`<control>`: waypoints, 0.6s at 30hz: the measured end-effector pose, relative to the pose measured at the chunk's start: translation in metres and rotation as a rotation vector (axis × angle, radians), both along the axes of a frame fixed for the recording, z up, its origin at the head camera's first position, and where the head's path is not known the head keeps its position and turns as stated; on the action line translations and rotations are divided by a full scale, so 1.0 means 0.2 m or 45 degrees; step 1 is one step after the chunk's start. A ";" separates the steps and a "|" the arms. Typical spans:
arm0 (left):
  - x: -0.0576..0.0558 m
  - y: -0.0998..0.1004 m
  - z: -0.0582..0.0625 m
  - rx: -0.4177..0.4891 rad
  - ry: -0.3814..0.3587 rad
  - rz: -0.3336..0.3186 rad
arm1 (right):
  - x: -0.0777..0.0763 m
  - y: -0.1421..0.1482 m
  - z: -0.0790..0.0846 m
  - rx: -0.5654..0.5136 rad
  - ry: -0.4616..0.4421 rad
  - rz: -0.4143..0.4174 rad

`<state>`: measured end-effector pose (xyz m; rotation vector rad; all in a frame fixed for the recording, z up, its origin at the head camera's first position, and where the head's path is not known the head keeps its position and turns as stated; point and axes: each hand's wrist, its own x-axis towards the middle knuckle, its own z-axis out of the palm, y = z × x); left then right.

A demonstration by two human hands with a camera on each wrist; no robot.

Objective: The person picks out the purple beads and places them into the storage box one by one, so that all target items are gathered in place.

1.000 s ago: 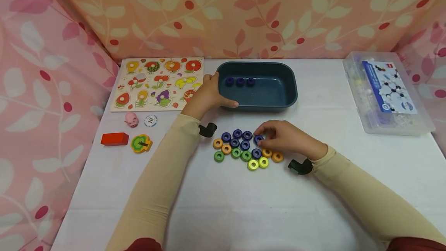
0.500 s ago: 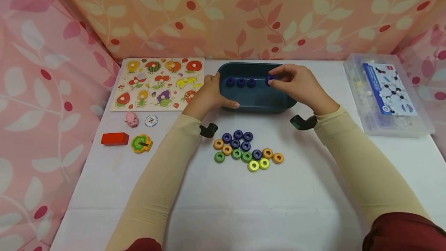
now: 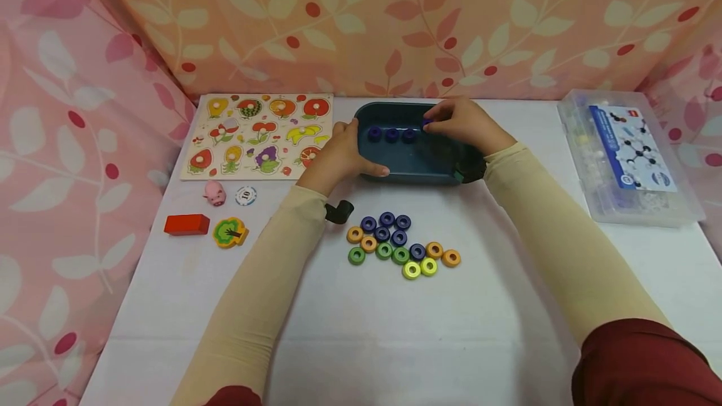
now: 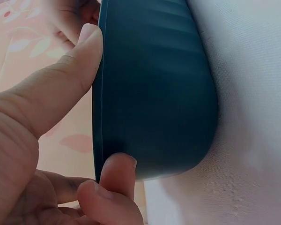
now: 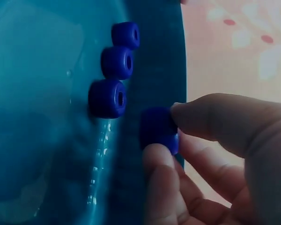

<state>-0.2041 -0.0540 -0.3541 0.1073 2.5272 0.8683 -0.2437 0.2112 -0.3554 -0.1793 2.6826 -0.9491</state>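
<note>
Head: 3 rings [image 3: 392,136] in tray [image 3: 414,158], 15 outside; left hand [image 3: 340,156] grips left edge; right hand [image 3: 469,126] pinches likely 1 ring [image 3: 426,123], half-hidden.

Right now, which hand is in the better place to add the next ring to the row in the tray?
Probably the right hand: it pinches a blue-purple ring near the row of three rings. The left hand grips the tray by its rim.

The left forearm [image 3: 262,268] extends forward, left grip [image 3: 340,156] clasping, thumb [image 4: 61,77] parted from bent fingers [image 4: 119,176]; the right forearm [image 3: 555,243] angles inward, right grip [image 3: 469,123] pinching between thumb [image 5: 218,115] and fingertips [image 5: 158,157].
</note>
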 end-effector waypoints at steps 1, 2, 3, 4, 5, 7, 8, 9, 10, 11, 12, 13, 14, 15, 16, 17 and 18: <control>0.00 0.00 0.00 -0.003 -0.002 -0.001 | 0.00 0.00 0.00 0.012 -0.017 0.001; 0.00 0.00 0.00 -0.005 -0.003 -0.001 | 0.00 0.01 -0.01 0.020 -0.037 -0.001; 0.00 0.00 0.00 -0.007 -0.003 0.001 | 0.00 0.02 -0.01 0.029 -0.050 -0.004; 0.00 0.00 0.00 -0.009 -0.002 0.001 | 0.01 0.02 -0.01 0.034 -0.064 -0.009; 0.00 0.00 0.00 -0.011 -0.001 0.001 | 0.02 0.03 0.00 0.037 -0.077 -0.013; 0.00 0.00 0.00 -0.016 0.003 -0.001 | 0.05 0.04 0.01 0.020 -0.099 -0.030; 0.01 0.00 0.00 -0.017 0.003 -0.002 | 0.08 0.05 0.03 0.004 -0.102 -0.040; 0.01 0.00 0.00 -0.019 0.001 -0.003 | 0.10 0.05 0.04 -0.019 -0.106 -0.051; 0.00 0.01 0.00 -0.019 -0.001 -0.004 | 0.14 0.05 0.06 -0.039 -0.111 -0.062; 0.00 0.01 0.00 -0.022 0.000 -0.005 | 0.18 0.04 0.07 -0.059 -0.111 -0.069; 0.00 0.01 0.00 -0.022 0.001 -0.006 | 0.22 0.03 0.09 -0.086 -0.114 -0.077; 0.00 0.01 0.00 -0.021 0.001 -0.005 | 0.27 0.02 0.10 -0.114 -0.114 -0.078; 0.00 0.01 0.00 -0.021 0.004 -0.005 | 0.31 0.01 0.11 -0.140 -0.112 -0.069; 0.00 0.01 0.00 -0.023 0.007 -0.005 | 0.36 0.00 0.11 -0.158 -0.112 -0.052; 0.00 0.01 -0.01 -0.024 0.012 -0.006 | 0.41 -0.02 0.10 -0.162 -0.108 -0.023; 0.00 0.01 0.00 -0.025 0.014 -0.007 | 0.46 -0.03 0.08 -0.174 -0.109 0.019; 0.00 0.01 0.00 -0.024 0.012 -0.008 | 0.50 -0.04 0.06 -0.184 -0.116 0.069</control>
